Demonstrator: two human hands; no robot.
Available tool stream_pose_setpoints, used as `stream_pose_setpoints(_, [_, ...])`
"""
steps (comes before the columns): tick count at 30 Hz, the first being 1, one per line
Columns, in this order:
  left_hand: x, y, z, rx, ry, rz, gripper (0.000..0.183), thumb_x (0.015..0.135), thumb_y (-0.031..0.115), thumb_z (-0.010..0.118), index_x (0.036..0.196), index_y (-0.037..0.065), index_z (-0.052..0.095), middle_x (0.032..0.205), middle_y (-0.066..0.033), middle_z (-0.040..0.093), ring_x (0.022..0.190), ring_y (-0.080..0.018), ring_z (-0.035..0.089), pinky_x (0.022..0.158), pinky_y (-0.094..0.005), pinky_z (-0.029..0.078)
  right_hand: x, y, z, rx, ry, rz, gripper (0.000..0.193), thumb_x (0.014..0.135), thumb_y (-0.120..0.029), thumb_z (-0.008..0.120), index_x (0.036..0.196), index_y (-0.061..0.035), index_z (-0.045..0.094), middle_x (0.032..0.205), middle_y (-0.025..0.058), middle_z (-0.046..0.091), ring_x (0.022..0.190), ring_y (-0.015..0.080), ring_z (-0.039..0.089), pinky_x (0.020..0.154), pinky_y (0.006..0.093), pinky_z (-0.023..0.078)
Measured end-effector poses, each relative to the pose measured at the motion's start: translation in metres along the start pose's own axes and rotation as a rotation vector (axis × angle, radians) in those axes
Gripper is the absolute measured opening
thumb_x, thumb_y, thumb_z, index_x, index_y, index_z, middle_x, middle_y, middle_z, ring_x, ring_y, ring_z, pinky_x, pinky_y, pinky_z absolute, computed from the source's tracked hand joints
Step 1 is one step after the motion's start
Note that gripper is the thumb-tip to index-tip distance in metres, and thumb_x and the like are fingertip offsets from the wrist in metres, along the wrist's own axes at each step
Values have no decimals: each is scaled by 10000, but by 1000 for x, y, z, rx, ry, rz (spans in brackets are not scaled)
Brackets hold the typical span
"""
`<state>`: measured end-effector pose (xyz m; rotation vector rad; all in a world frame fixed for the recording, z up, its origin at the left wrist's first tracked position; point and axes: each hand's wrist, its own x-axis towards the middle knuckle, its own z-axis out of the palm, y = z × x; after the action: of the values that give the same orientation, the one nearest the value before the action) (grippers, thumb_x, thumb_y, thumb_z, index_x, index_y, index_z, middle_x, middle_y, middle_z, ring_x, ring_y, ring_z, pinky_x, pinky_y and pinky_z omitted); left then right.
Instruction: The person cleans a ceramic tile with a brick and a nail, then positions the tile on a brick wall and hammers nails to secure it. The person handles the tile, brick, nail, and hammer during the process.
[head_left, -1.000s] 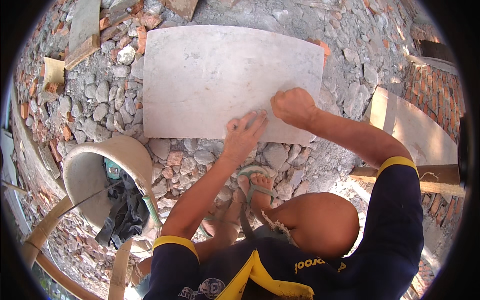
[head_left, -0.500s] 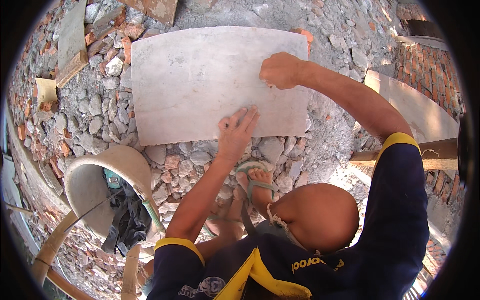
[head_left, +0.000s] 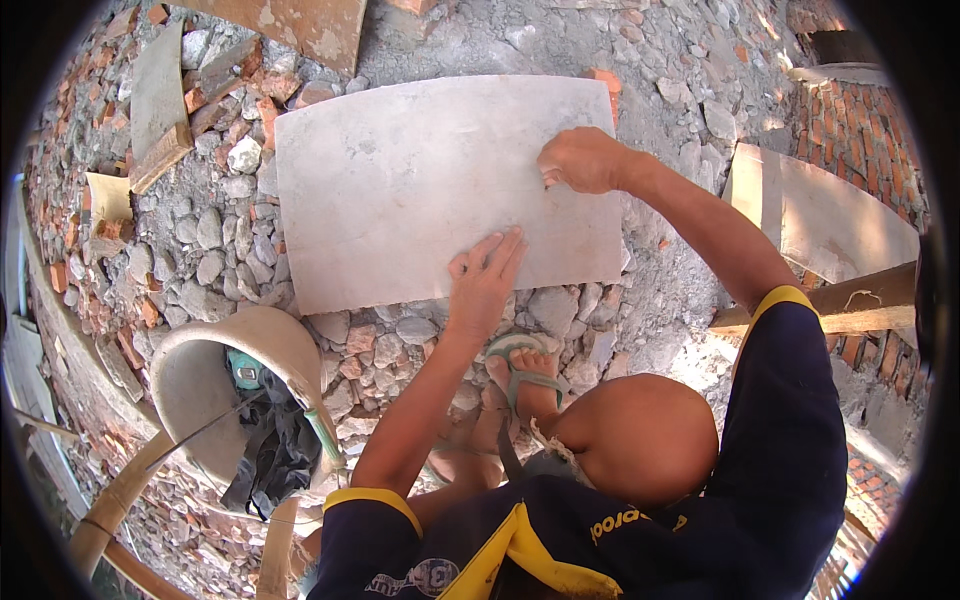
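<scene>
A pale grey, flat rectangular board (head_left: pixel 400 190) lies over the rubble in front of me. My left hand (head_left: pixel 485 275) rests on its near part, palm down with the fingers stretched out. Farther off and to the right, my right hand (head_left: pixel 582 160) is closed like a fist on or just over the board's right part. A small tip pokes out below its fingers, too small to make out, and the rest is hidden by the hand.
A round pale tub (head_left: pixel 190 385) lies tipped at the lower left, holding dark cloth (head_left: pixel 270 440) and a teal object (head_left: pixel 243 368). Broken stones (head_left: pixel 210 230) and bricks surround the board. A wooden beam (head_left: pixel 850 310) and another board (head_left: pixel 800 210) are at the right.
The whole view has shifted, so the board and tub appear lower and farther right. My right fist has slid slightly rightward and nearer over the board; my left hand keeps its place.
</scene>
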<state>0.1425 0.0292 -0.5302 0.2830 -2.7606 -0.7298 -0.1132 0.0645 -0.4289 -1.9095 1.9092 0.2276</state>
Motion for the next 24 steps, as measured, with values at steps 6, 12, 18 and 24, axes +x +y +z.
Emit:
stream_pose_setpoints(6, [3, 11, -2, 3, 3, -55, 493, 785, 78, 612, 1271, 161, 603, 1458, 75, 455, 1246, -174, 447, 941, -389, 330, -3, -74, 29, -262, -15, 364, 72, 781, -115, 625, 801, -71, 679, 796, 124, 669, 673, 320, 676, 568, 425, 539])
stream_pose_setpoints(12, [1, 10, -9, -58, -43, -60, 546, 775, 55, 612, 1305, 187, 583, 1429, 68, 485, 1234, -192, 447, 956, -407, 320, -16, -18, 27, 5, 164, 286, 89, 789, -115, 613, 727, -61, 647, 767, 125, 664, 686, 347, 651, 578, 433, 513])
stream_pose_setpoints(18, [-3, 22, -14, -16, -71, -48, 460, 784, 94, 621, 1237, 171, 629, 1436, 73, 487, 1234, -187, 453, 947, -378, 332, -48, -89, 66, -20, 84, 25, 68, 788, -119, 610, 740, -71, 616, 735, 96, 640, 642, 332, 647, 600, 436, 522])
stream_pose_setpoints(24, [-5, 19, -6, 5, -61, -46, 442, 782, 92, 643, 1219, 159, 644, 1427, 56, 501, 1225, -195, 460, 939, -380, 329, -60, -44, 2, 219, 353, 232, 70, 808, -83, 595, 849, -95, 650, 842, 84, 685, 759, 318, 673, 662, 449, 520])
